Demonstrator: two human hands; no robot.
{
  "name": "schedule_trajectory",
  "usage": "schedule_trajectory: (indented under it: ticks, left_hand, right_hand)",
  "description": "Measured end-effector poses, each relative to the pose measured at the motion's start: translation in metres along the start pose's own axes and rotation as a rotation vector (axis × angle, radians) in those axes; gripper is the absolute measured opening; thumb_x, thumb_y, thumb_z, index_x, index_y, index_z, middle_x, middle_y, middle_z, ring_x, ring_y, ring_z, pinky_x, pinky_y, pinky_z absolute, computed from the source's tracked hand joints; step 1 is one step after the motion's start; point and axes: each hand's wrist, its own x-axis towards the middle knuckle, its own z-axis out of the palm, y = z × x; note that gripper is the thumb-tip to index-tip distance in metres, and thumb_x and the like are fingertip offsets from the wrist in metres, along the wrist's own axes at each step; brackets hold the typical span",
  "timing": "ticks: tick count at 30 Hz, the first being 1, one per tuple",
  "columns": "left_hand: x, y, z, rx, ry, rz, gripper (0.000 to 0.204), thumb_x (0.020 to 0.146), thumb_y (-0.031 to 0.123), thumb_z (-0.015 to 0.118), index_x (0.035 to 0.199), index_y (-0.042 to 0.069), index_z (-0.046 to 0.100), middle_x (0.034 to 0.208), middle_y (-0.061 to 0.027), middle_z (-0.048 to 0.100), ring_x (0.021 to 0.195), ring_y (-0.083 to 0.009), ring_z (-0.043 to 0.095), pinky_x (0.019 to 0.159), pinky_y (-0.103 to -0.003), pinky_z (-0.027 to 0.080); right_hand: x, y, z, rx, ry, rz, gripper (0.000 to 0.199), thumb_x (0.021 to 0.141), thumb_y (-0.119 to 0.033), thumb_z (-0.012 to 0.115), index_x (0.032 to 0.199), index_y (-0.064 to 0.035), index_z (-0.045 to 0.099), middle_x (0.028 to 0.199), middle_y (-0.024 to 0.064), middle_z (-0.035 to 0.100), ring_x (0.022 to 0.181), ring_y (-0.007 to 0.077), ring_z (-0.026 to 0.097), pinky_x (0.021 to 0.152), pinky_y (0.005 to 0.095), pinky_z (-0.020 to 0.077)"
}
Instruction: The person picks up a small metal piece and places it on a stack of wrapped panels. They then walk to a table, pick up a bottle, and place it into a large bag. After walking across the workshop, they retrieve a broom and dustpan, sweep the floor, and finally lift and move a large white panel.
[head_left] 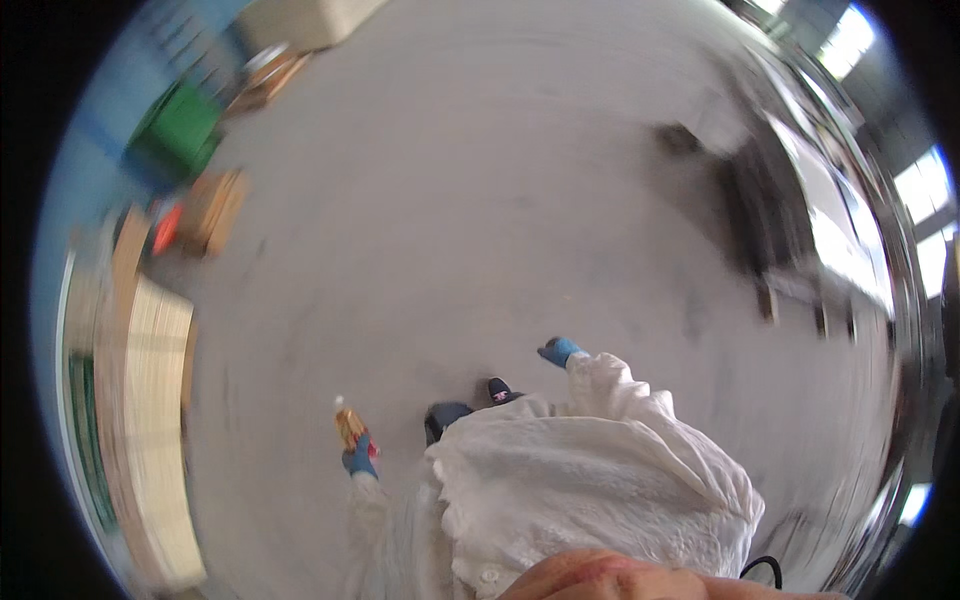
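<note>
Within the left hand (358, 459), a clamped amber item (350, 427) could be dropped if grip slackens; right hand (558, 350) closure cannot be told.

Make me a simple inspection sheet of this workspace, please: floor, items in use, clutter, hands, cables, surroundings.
Surface: grey floor, blurred.
Job's things: brownish bottle-like object with a white tip.
Clutter: brown box-like items near a green bin, left.
Hands: blue-gloved; left hand grips the bottle-like object; right hand, no held item seen.
Cables: black loop, lower right; cannot tell if cable.
Surroundings: blue wall, left; bright windows, right.
</note>
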Motion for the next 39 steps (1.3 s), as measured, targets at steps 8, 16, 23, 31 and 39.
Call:
schedule_trajectory:
  ticks: [8,16,23,31,39]
  left_hand:
    - [0.101,0.060,0.052,0.315,0.442,-0.168,0.056,0.063,0.033,0.090,0.096,-0.005,0.066,0.086,-0.0111,0.069,0.074,-0.0197,0.065,0.067,-0.034,0.053]
    - [0.327,0.230,0.104,0.295,0.305,-0.050,0.056,0.067,0.034,0.089,0.101,-0.004,0.066,0.090,-0.0076,0.068,0.075,-0.0179,0.064,0.068,-0.032,0.053]
    - [0.546,0.408,0.203,0.110,0.188,0.190,0.051,0.068,0.031,0.088,0.100,-0.002,0.065,0.087,-0.0056,0.066,0.073,-0.0157,0.061,0.067,-0.031,0.052]
    - [0.735,0.547,0.296,0.205,0.416,0.166,0.050,0.067,0.032,0.088,0.095,-0.002,0.063,0.086,-0.0078,0.067,0.072,-0.0169,0.063,0.068,-0.033,0.053]
    - [0.924,0.671,0.339,-0.009,0.374,0.193,0.045,0.073,0.028,0.084,0.101,-0.001,0.064,0.087,-0.0063,0.067,0.073,-0.0142,0.063,0.067,-0.030,0.053]
  right_hand:
    - [0.260,-0.239,-0.068,0.176,-0.010,-0.460,0.046,0.083,-0.038,0.073,0.108,0.0008,0.069,0.101,0.0147,0.072,0.092,0.0196,0.066,0.083,0.0340,0.0521]
    - [0.365,-0.293,-0.032,0.088,-0.438,0.014,0.046,0.084,-0.050,0.067,0.092,-0.0045,0.074,0.081,0.0114,0.072,0.069,0.0259,0.065,0.067,0.0406,0.0503]
    - [0.510,-0.353,-0.041,0.156,-0.432,0.010,0.050,0.083,-0.048,0.070,0.103,-0.0023,0.073,0.087,0.0113,0.072,0.082,0.0245,0.067,0.074,0.0392,0.0520]
    - [0.782,-0.645,-0.151,0.077,-0.271,0.044,0.044,0.083,-0.043,0.069,0.098,-0.0022,0.073,0.092,0.0119,0.073,0.093,0.0264,0.068,0.083,0.0386,0.0520]
    - [0.966,-1.030,-0.204,0.115,-0.175,-0.490,0.032,0.084,-0.034,0.075,0.093,-0.0039,0.071,0.084,0.0042,0.070,0.077,0.0151,0.061,0.073,0.0318,0.0510]
